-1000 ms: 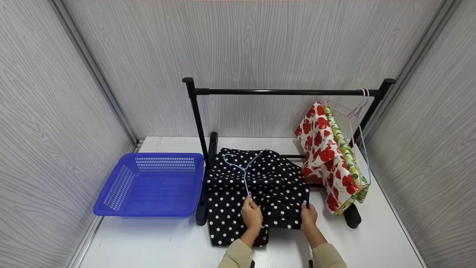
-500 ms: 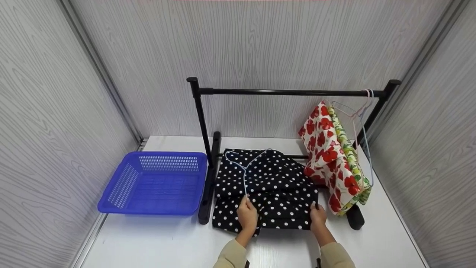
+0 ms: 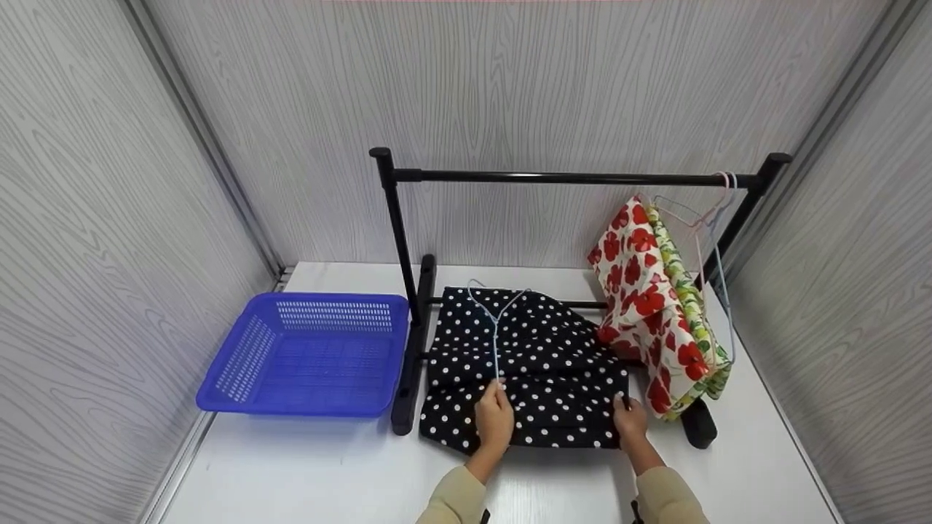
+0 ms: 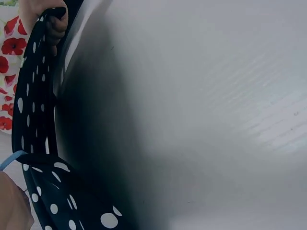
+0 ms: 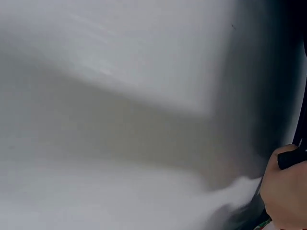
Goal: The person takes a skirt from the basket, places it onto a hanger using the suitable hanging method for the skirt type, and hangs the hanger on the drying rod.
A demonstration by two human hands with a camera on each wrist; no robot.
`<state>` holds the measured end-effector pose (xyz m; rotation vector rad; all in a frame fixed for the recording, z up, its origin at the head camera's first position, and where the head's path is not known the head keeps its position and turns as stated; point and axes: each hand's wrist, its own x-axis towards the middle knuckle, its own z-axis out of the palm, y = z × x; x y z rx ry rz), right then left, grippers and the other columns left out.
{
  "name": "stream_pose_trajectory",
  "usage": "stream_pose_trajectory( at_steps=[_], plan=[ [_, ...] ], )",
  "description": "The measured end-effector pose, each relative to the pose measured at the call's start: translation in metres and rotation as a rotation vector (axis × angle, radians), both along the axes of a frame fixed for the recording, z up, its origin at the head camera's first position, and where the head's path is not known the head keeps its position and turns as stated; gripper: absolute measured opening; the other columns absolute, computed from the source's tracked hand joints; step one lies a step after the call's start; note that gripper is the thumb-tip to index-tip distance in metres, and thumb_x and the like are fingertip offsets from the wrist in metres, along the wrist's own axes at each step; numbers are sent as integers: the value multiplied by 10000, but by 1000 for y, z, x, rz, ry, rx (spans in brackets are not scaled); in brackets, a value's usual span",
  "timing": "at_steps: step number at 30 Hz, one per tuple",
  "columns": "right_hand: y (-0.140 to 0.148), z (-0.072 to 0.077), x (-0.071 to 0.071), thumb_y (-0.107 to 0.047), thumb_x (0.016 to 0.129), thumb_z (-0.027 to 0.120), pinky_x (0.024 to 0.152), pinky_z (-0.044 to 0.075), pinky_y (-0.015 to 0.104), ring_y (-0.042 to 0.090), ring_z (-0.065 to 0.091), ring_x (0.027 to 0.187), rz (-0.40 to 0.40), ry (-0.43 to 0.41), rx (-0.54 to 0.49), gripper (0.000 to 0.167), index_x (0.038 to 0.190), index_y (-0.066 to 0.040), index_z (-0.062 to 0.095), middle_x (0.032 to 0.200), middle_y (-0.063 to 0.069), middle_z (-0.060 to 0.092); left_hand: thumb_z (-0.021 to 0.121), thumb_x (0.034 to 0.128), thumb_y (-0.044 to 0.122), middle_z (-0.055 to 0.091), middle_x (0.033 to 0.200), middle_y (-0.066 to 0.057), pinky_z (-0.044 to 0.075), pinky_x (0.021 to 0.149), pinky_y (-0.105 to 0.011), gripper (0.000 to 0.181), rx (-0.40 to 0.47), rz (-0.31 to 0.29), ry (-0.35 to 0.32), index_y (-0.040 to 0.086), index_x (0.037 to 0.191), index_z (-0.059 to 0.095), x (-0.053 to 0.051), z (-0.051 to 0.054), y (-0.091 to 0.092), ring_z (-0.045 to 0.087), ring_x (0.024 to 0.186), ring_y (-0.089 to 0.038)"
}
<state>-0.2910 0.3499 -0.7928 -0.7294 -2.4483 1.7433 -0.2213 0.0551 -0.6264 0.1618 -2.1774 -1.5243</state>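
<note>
A black cloth with white polka dots [image 3: 539,356] lies spread at the foot of the black rack. On it rests a light blue wire hanger [image 3: 496,342], its hook pointing away from me. My left hand [image 3: 495,421] pinches the near end of the hanger's wire, over the cloth's front part. At the cloth's near right corner, my right hand [image 3: 630,421] grips the edge. The left wrist view shows the blue wire [image 4: 12,159] against the raised cloth edge [image 4: 53,191]. Only part of my right hand [image 5: 288,191] appears in the right wrist view, holding black fabric.
A blue plastic basket [image 3: 331,297] stands left of the rack. From the rack's top bar [image 3: 561,177], at the right end, hang a red-flowered cloth [image 3: 644,291] and a yellow-green patterned cloth [image 3: 681,280] on pink and blue hangers. Grey wood-grain panels enclose the white table [image 3: 291,473].
My right hand has drawn the cloth's corner to the right, and the front edge is straighter. The cloth's near left part has shifted away from me. The hanger has turned, its hook swinging right.
</note>
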Motion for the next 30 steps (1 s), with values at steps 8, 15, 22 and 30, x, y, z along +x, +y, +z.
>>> stream_pose_trajectory(
  at_steps=[8, 15, 22, 30],
  plan=[
    [-53, 129, 64, -93, 922, 463, 820, 456, 469, 421, 554, 919, -54, -27, 213, 351, 1149, 172, 509, 1075, 348, 539, 478, 957, 119, 572, 498, -95, 311, 313, -113, 224, 74, -280, -120, -19, 997, 651, 3, 10, 4, 384, 308, 54],
    [-101, 149, 84, -65, 925, 463, 784, 477, 448, 388, 574, 909, 73, 172, 271, 257, 1045, 114, 603, 1010, 289, 591, 560, 909, 92, 639, 625, -197, 446, 363, -212, 177, 144, -413, -230, -62, 921, 646, 7, 17, 19, 594, 414, -259],
    [-143, 161, 101, -233, 981, 431, 779, 492, 344, 252, 605, 928, 421, 247, 191, 342, 1111, 35, 598, 1051, 186, 642, 614, 856, 48, 658, 676, -178, 462, 410, -208, 102, 189, -322, -258, -18, 786, 648, 5, 21, 35, 582, 438, -125],
    [-168, 151, 105, -37, 888, 535, 619, 449, 265, 104, 521, 711, 461, 488, 354, 103, 990, -27, 549, 813, 60, 595, 691, 794, 118, 640, 775, -53, 466, 615, -193, 119, 34, -269, -206, 4, 775, 722, -1, 18, 29, 553, 690, -80]
  ],
)
